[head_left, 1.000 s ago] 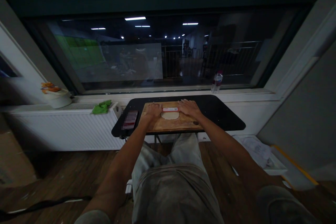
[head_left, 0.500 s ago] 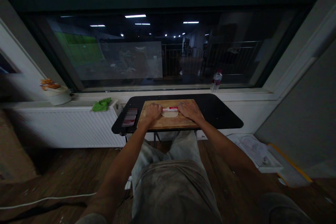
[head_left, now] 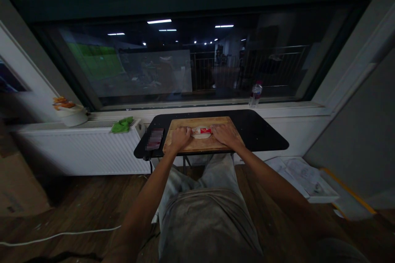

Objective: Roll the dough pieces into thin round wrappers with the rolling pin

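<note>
A wooden board lies on the small black table in front of me. On its middle is a flat pale piece of dough. Across the dough runs a rolling pin with a red and white printed label. My left hand is closed over the pin's left end, and my right hand over its right end. Both palms face down, and they cover the ends of the pin. Dough shows on the far and near sides of the pin.
The black table has a phone-like blurred item at its left. A plastic bottle stands on the windowsill. A green cloth and a white tub rest on the radiator. A white tray with papers lies at right.
The rolling pin has come slightly toward me over the dough and turned, so its label looks different. Both hands moved with it and kept their grip. The view has shifted a little.
</note>
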A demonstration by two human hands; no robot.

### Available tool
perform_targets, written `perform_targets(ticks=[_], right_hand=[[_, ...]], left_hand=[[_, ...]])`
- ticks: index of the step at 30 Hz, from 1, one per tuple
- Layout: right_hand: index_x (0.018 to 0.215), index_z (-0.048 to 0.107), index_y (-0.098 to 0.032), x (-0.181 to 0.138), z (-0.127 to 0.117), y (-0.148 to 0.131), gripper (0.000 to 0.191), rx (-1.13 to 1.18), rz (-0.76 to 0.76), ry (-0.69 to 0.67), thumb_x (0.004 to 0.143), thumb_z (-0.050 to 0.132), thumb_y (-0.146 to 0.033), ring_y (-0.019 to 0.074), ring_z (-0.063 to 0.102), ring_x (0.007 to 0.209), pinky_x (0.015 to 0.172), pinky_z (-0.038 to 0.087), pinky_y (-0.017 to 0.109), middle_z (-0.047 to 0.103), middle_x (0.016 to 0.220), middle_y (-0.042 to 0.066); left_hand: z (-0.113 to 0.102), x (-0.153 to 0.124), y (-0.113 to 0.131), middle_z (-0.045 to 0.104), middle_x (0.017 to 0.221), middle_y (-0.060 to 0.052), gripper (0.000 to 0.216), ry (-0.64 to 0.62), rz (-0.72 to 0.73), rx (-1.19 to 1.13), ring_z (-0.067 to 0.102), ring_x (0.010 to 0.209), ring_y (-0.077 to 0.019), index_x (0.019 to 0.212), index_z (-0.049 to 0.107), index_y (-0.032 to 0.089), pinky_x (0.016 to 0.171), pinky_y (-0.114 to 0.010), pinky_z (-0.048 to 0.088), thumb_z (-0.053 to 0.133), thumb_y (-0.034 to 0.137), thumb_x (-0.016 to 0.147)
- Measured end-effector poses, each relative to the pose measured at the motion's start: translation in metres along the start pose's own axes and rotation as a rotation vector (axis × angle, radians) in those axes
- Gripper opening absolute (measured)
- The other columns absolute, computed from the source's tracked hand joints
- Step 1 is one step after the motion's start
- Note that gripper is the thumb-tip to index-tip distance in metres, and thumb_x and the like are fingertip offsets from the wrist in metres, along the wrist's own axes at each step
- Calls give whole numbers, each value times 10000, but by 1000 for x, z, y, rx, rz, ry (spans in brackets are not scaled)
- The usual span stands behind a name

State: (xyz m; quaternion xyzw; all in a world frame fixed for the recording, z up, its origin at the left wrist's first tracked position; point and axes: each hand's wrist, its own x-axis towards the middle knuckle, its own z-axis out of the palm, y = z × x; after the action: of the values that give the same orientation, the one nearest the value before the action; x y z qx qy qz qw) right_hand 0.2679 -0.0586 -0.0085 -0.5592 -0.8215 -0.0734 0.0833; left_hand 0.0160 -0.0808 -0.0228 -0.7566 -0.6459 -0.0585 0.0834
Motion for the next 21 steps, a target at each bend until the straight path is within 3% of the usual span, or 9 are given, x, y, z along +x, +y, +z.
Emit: perform_targets(ticks=[6, 15, 21], right_hand=[[1435, 767, -154, -8, 6, 3, 557, 37, -23, 48, 1223, 319, -408, 303, 757, 1330, 1181, 521, 419, 782, 1441, 189], [1524, 737, -203, -20, 9, 3, 498, 158, -67, 125, 1196, 414, -393, 298, 688, 1435, 1265, 465, 425, 742, 1534, 123], [1570, 709, -224, -32, 3, -2, 498, 193, -28, 106, 1178, 451, -389, 302, 670, 1459, 1287, 445, 447, 723, 1564, 100]], left_hand=[[2, -8, -1, 776, 1319, -225, 345, 40, 19, -17, 744, 1219, -346, 1336, 761, 149, 976, -407, 553, 505, 281, 1146], [10, -14, -6, 827, 1261, -163, 405, 143, -13, -196, 771, 1167, -278, 1213, 839, 172, 995, -343, 555, 459, 305, 1171], [12, -20, -9, 842, 1266, -135, 407, 187, -1, -300, 777, 1177, -253, 1293, 838, 181, 1013, -308, 561, 474, 311, 1166]])
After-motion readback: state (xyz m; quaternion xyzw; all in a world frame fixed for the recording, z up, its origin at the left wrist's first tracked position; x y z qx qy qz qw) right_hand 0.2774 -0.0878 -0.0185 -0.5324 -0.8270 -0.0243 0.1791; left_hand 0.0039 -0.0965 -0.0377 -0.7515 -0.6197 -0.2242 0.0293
